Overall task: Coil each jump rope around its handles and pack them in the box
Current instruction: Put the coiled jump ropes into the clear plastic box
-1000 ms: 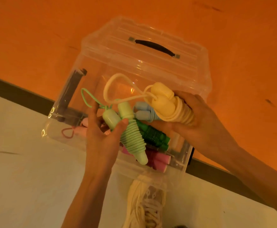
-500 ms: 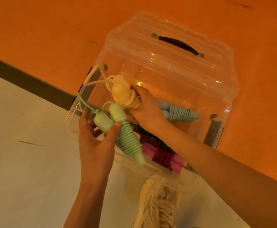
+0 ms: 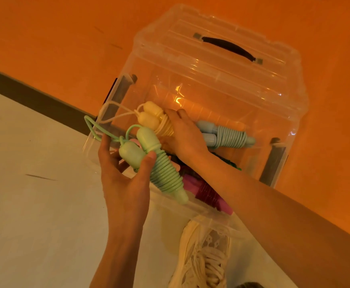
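Note:
A clear plastic box (image 3: 278, 129) stands open on the floor. My left hand (image 3: 124, 173) grips a light green jump rope (image 3: 161, 173), coiled around its two handles, over the box's near left rim. Reaching into the box, my right hand (image 3: 185, 134) holds a coiled yellow jump rope (image 3: 155, 119) low at the left side. A coiled pale blue rope (image 3: 226, 137) lies inside beyond my right hand. A pink and maroon rope (image 3: 207, 192) lies at the near side, partly under my forearm. A dark green rope (image 3: 230, 163) peeks out beside it.
The box's clear lid (image 3: 221, 59) with a dark carry handle (image 3: 228, 46) leans behind the box on the orange floor. Grey latches (image 3: 273, 163) sit on the box's sides. A white sneaker (image 3: 205, 256) stands just below the box. Pale flooring (image 3: 34, 204) spreads to the left.
My right hand has carried the yellow rope from above the box's right side down into its left part. The pale blue rope has come into view. The left hand stays with the green rope.

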`<state>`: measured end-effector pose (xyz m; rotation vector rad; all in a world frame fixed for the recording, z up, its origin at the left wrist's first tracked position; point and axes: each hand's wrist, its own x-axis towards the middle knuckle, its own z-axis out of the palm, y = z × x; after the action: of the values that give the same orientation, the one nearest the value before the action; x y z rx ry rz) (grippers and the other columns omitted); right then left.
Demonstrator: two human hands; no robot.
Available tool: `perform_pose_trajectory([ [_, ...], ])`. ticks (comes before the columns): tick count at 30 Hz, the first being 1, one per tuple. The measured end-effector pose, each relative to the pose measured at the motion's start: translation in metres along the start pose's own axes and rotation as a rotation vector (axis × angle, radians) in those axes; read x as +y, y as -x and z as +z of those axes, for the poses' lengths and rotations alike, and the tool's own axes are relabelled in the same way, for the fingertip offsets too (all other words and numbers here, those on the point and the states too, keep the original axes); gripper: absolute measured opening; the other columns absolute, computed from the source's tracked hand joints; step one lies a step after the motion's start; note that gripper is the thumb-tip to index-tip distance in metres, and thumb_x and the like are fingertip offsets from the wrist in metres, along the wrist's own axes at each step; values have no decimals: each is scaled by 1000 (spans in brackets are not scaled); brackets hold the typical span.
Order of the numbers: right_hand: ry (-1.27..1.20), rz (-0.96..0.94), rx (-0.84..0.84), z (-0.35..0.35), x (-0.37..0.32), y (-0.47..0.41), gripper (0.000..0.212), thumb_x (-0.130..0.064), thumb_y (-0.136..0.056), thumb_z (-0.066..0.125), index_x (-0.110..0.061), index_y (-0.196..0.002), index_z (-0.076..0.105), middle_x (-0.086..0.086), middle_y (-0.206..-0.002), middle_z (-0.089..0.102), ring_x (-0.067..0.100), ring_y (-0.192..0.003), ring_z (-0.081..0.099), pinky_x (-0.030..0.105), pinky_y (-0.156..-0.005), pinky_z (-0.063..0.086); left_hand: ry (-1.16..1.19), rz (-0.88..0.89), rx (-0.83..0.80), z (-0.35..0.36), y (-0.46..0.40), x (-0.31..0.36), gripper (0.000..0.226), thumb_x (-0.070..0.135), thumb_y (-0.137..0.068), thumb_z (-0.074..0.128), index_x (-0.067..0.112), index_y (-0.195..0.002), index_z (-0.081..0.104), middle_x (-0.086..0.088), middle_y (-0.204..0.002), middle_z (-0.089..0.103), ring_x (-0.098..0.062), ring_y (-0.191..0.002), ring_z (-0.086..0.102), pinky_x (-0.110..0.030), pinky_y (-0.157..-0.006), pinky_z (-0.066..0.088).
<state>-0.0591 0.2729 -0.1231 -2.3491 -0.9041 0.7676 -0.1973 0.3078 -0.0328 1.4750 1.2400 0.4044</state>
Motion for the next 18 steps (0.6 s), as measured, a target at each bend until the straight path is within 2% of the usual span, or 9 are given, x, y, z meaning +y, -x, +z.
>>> perform_pose_trajectory([
  [2,140,6,-9,1,-5,0,62,-18,-87,65,-16,-141,35,10,-130,43,31,-112,51,40,-76,49,-1,10,1,1,1,0,78,24,-83,73,43,-144,29,10,-123,57,-2,-105,58,-30,-83,56],
  [5,423,-29,-49,3,-14,-3,42,-14,-92,55,-12,-132,44,12,-128,45,30,-113,51,34,-64,38,-4,27,-13,3,1,2,79,24,-82,74,43,-144,29,12,-124,57,3,-101,57,-8,-69,50],
  [7,493,-53,-65,3,-16,-5,37,-12,-92,53,-11,-129,47,11,-128,46,28,-114,50,33,-64,36,-5,42,-19,3,0,5,81,24,-81,74,41,-145,28,12,-124,57,2,-102,57,-6,-67,48],
  [9,478,-56,-106,0,-16,-6,40,-14,-91,56,-12,-131,47,11,-128,46,28,-113,51,33,-65,36,-12,63,-19,3,-2,6,82,25,-81,75,41,-146,28,11,-126,57,-1,-105,57,-9,-72,50],
  [11,348,-34,-207,-9,-13,-10,48,-20,-91,59,-12,-136,44,12,-130,47,29,-115,51,34,-72,41,-5,79,-18,5,-4,6,82,24,-81,75,40,-146,27,12,-127,56,-2,-106,57,-13,-78,52],
  [13,96,38,-310,-21,-11,-10,49,-25,-94,56,-10,-139,43,14,-135,49,29,-121,48,34,-89,43,21,78,-24,9,-4,6,82,23,-81,75,39,-147,27,12,-129,55,0,-106,57,-11,-78,51],
  [14,-41,75,-307,-26,-9,-7,47,-24,-96,53,-7,-139,44,15,-138,48,28,-125,47,33,-96,41,33,76,-28,12,-5,6,83,23,-81,74,38,-147,27,11,-130,54,1,-106,57,-10,-78,51],
  [16,-292,142,-142,-34,-6,4,38,-17,-99,48,-1,-133,51,15,-134,54,26,-123,51,30,-100,41,49,79,-39,19,-8,6,83,19,-83,73,33,-148,25,9,-132,53,3,-106,57,-7,-76,49],
  [18,-519,202,80,-44,-4,23,29,-13,-98,47,-6,-122,62,8,-120,65,16,-111,60,23,-92,48,47,89,-53,27,-13,4,83,14,-84,72,27,-150,23,3,-131,52,8,-103,56,-4,-74,46],
])
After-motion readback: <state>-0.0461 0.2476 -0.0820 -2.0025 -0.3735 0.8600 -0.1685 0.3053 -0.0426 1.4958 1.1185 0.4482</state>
